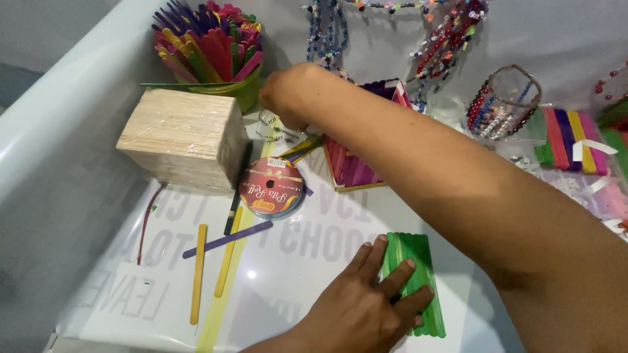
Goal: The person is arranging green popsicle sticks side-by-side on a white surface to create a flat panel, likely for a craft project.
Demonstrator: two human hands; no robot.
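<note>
While the right hand (288,95) reaches across toward the far edge of the tabletop (307,261), its forearm could sweep the pink-and-purple stick box (353,167) or the ribbon spool (271,187) beneath it. Its fingers are curled over something I cannot make out. The left hand (366,301), fingers spread flat, presses the green stick panel (418,274) near the front edge.

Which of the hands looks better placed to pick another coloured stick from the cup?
The right hand, probably: it hovers beside the cup of coloured sticks, while the left hand presses flat on the green stick panel.
</note>
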